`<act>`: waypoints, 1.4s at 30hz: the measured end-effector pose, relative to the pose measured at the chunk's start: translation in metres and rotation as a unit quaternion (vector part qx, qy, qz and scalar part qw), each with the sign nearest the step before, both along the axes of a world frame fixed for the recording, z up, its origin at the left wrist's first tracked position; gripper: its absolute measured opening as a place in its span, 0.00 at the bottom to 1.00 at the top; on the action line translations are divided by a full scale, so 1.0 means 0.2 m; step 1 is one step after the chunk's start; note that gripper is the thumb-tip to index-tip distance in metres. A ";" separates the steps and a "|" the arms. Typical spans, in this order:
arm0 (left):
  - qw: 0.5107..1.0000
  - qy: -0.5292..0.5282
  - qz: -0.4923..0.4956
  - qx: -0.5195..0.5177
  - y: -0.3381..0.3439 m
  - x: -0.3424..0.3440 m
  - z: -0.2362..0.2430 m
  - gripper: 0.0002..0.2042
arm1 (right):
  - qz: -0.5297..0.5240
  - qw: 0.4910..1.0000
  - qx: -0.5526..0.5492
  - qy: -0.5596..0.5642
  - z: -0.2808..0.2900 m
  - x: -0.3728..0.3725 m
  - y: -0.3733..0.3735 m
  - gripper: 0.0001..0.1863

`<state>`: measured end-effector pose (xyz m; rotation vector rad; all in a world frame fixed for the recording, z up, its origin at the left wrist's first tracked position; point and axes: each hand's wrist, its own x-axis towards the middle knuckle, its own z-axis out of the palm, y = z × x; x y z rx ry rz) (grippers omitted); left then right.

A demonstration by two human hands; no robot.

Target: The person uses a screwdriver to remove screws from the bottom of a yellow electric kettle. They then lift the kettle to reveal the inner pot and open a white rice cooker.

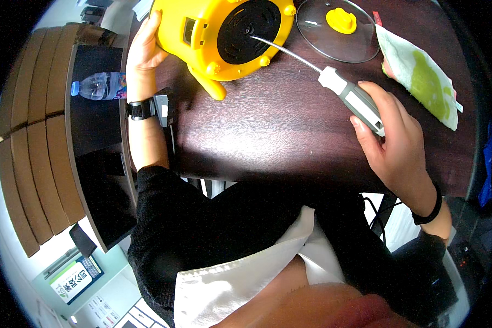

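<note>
Steady the rounded yellow plastic appliance (209, 46), gripped by left fingers (152, 27) at the dark wooden bench's (246, 120) left, and square the grey-and-white screwdriver (339, 87), held in right fingers (385, 99), to its black base (232, 42).

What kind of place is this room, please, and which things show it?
It looks like an office or small workroom, though I cannot be certain. A dark wood-grain table, a second dark surface with a water bottle on it, and a printed sign suggest this.
</note>
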<state>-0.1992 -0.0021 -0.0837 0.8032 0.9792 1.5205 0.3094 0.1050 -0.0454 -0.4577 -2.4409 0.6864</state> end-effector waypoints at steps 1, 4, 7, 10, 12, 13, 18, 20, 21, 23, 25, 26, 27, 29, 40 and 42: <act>1.000 -0.003 -0.003 0.002 0.00 0.00 0.00 0.24 | -0.001 1.000 0.003 -0.005 0.01 0.00 0.00 0.21; 1.000 0.005 0.028 -0.005 0.01 0.00 0.00 0.24 | -0.003 1.000 0.025 -0.006 0.01 0.00 0.00 0.23; 0.999 0.013 0.031 -0.014 0.02 0.02 0.01 0.23 | -0.001 0.999 0.044 -0.005 0.01 0.00 0.01 0.24; 0.999 0.011 0.039 -0.008 0.02 0.01 0.00 0.24 | -0.001 0.999 0.022 -0.029 0.02 0.00 0.00 0.23; 0.999 0.007 0.042 -0.009 0.02 -0.01 -0.01 0.24 | -0.001 0.999 0.014 -0.045 0.03 0.00 0.00 0.23; 0.999 0.005 0.044 -0.009 0.02 -0.01 -0.01 0.24 | 0.000 0.999 0.019 -0.049 0.03 0.00 0.00 0.23; 1.000 -0.011 -0.015 0.001 0.02 0.04 0.01 0.23 | 0.002 0.999 0.034 -0.041 0.04 0.00 0.00 0.24; 1.000 0.012 0.018 -0.005 0.02 0.08 0.02 0.24 | -0.001 0.998 0.058 -0.027 0.04 -0.01 0.00 0.25; 0.997 0.040 0.069 -0.015 0.02 0.10 0.02 0.26 | -0.001 0.998 0.060 -0.030 0.05 -0.01 0.00 0.25; 0.994 -0.001 0.107 -0.008 0.07 0.22 0.05 0.27 | -0.008 0.997 0.063 -0.040 0.06 0.00 0.00 0.25; 0.987 -0.135 0.087 0.024 0.12 0.55 0.18 0.25 | -0.013 0.997 0.069 -0.041 0.08 0.00 0.00 0.25; 0.983 -0.158 0.091 0.031 0.07 0.62 0.23 0.25 | -0.002 0.997 0.072 -0.031 0.08 0.02 0.01 0.25; 0.978 -0.189 0.082 0.035 0.08 0.66 0.26 0.24 | -0.004 0.997 0.070 -0.044 0.10 0.02 0.01 0.24; 0.981 -0.184 0.064 0.022 0.10 0.68 0.28 0.22 | -0.008 0.995 0.067 -0.070 0.15 0.03 0.01 0.24; 0.998 -0.067 -0.010 0.016 0.08 0.56 0.24 0.20 | 0.024 0.984 0.141 -0.108 0.36 0.07 0.05 0.26; 0.998 -0.060 -0.003 0.018 0.10 0.56 0.25 0.20 | 0.023 0.980 0.157 -0.123 0.39 0.06 0.06 0.26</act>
